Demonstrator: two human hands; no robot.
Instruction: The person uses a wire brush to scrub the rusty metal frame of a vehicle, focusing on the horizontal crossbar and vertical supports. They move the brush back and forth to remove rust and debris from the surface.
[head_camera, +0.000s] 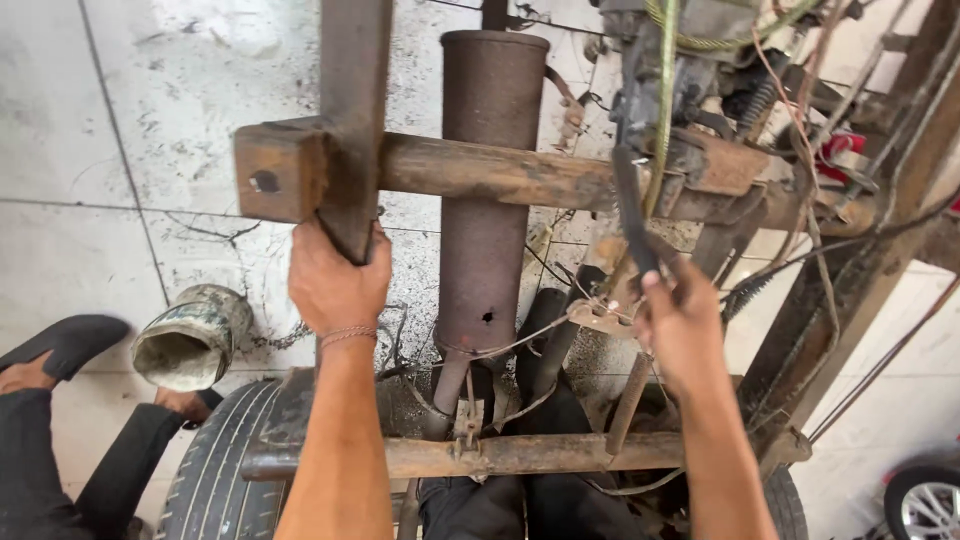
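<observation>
My left hand (335, 280) grips the lower end of a rusty brown upright steel bar (352, 110), fingers wrapped shut around it just below where it crosses a rusted horizontal steel beam (480, 172). My right hand (680, 325) is closed on a dark, flat metal tool (630, 210) (its tip runs up toward the greasy engine block (680, 70) and I cannot tell what it meets there). Between my arms stands a rusty cylindrical exhaust pipe (487, 200) with a small hole low on its side. Below, a second rusted crossbar (520, 455) sits above a black rubber tyre (215, 465). On the pale tiled floor (90, 130) to the left lies a dirty tipped-over bucket (192, 335), near another person's sandalled foot (50, 355).
</observation>
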